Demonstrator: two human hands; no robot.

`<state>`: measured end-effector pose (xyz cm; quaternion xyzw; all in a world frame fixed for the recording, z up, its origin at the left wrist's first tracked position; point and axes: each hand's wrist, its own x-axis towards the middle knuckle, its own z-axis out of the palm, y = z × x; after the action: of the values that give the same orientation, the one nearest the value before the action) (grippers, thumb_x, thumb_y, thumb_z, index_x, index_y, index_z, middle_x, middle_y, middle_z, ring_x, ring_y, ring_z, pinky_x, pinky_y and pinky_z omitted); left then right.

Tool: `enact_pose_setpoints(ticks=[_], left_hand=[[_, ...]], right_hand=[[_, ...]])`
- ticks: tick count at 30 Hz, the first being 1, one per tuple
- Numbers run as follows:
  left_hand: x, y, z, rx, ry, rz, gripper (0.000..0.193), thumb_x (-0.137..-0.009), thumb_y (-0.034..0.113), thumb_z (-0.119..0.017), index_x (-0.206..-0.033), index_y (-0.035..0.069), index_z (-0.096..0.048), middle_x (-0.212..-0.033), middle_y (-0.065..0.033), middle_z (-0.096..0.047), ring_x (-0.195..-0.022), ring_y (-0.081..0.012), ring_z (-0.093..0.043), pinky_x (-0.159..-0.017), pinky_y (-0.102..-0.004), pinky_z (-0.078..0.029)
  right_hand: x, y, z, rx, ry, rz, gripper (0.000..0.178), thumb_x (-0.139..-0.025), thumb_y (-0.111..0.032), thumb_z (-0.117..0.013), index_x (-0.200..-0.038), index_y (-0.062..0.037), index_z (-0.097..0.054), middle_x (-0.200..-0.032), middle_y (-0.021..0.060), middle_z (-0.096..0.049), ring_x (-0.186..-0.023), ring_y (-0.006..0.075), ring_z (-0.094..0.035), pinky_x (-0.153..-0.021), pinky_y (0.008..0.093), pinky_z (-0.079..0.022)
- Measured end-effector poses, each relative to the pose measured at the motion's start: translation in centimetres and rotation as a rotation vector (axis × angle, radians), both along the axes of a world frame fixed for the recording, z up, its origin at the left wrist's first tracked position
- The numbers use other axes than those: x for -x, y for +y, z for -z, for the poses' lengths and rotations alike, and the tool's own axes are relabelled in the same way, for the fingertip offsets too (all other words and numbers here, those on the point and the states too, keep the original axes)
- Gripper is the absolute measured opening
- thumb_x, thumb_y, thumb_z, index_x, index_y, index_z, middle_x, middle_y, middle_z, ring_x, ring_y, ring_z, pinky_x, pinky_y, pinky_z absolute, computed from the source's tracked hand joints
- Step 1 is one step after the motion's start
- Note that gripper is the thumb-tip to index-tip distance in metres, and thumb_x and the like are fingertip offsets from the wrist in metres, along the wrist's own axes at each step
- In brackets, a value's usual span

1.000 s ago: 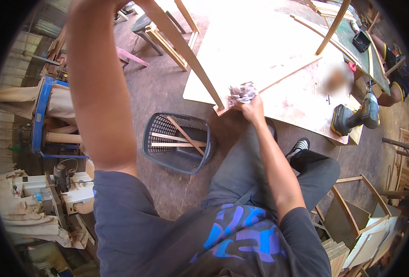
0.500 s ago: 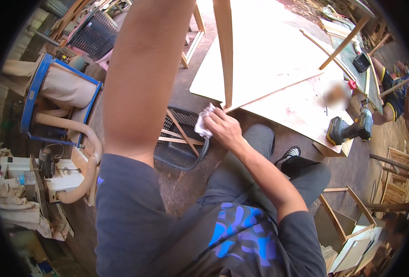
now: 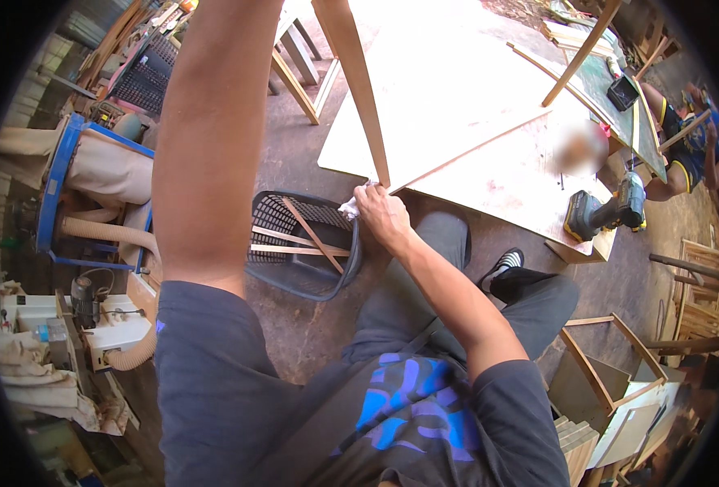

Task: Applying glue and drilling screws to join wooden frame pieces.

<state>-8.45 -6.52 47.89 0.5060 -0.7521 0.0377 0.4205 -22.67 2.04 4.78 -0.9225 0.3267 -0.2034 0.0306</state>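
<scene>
My right hand (image 3: 384,214) is closed around a crumpled whitish cloth (image 3: 349,209). It rests at the near corner of a slender wooden frame, where an upright wooden leg (image 3: 360,89) meets a long wooden rail (image 3: 475,150). Some of the cloth is hidden beneath the fingers. The frame stands on a pale, brightly lit board (image 3: 441,89) in front of me. My left arm (image 3: 211,154) stretches up past the top edge, so that hand is out of sight.
A black plastic basket (image 3: 294,284) with several wooden strips sits on the floor by my knee. A cordless drill (image 3: 607,213) stands on the board's right end, near a blurred round thing (image 3: 580,148). Dust-collecting machinery (image 3: 51,183) is at left; another person (image 3: 692,162) sits far right.
My right hand has moved with the cloth against the foot of the wooden leg. The leg's upper end leans further left in view, and my left arm has shifted left.
</scene>
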Motion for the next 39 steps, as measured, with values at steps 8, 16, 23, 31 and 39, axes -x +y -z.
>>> enact_pose_setpoints(ticks=[8,16,23,31,39], left_hand=[[1.1,-0.7,-0.4,-0.016,-0.032,0.006,0.056,-0.105,0.037,-0.042,-0.142,-0.004,-0.049,-0.137,-0.0157,-0.058,-0.116,-0.0239,-0.063,-0.102,-0.0383,-0.048],[1.3,-1.9,-0.7,-0.012,-0.053,0.004,0.057,-0.106,0.037,-0.041,-0.144,-0.005,-0.048,-0.140,-0.0169,-0.059,-0.118,-0.0250,-0.064,-0.104,-0.0393,-0.048],[0.1,-0.6,-1.2,0.150,0.144,0.066,0.058,-0.106,0.037,-0.040,-0.145,-0.005,-0.047,-0.142,-0.0178,-0.059,-0.120,-0.0260,-0.065,-0.106,-0.0402,-0.049],[0.8,1.7,25.8,0.031,0.933,0.241,0.068,-0.105,0.053,-0.043,-0.149,0.000,-0.040,-0.147,-0.0157,-0.045,-0.135,-0.0273,-0.044,-0.114,-0.0435,-0.034],[3.0,-0.1,20.8,0.156,0.686,-0.316,0.048,-0.101,0.043,-0.061,-0.091,-0.003,-0.062,-0.073,-0.0055,-0.058,-0.068,-0.0169,-0.052,-0.064,-0.0386,-0.044]], right_hand=[[3.0,1.9,-2.2,-0.175,-0.070,0.011,0.015,-0.090,-0.015,-0.063,-0.101,-0.0068,-0.058,-0.097,0.0125,-0.069,-0.098,0.0241,-0.071,-0.066,0.0374,-0.061],[3.2,-0.1,0.4,0.010,0.046,-0.059,0.015,-0.090,-0.015,-0.061,-0.102,-0.0070,-0.061,-0.098,0.0084,-0.070,-0.099,0.0212,-0.070,-0.066,0.0316,-0.059],[19.0,3.6,-0.9,-0.364,-0.439,0.420,0.029,-0.081,-0.009,-0.070,-0.109,-0.0117,-0.063,-0.097,0.0145,-0.071,-0.090,0.0357,-0.070,-0.076,0.0450,-0.056],[31.0,11.1,-2.3,-0.463,-0.689,0.883,0.024,-0.083,-0.005,-0.067,-0.107,-0.0079,-0.066,-0.091,0.0194,-0.071,-0.087,0.0396,-0.070,-0.074,0.0414,-0.053],[32.7,11.5,-2.5,-0.499,-0.843,0.871,0.019,-0.083,-0.003,-0.066,-0.102,-0.0055,-0.067,-0.085,0.0194,-0.071,-0.080,0.0356,-0.071,-0.072,0.0377,-0.052]])
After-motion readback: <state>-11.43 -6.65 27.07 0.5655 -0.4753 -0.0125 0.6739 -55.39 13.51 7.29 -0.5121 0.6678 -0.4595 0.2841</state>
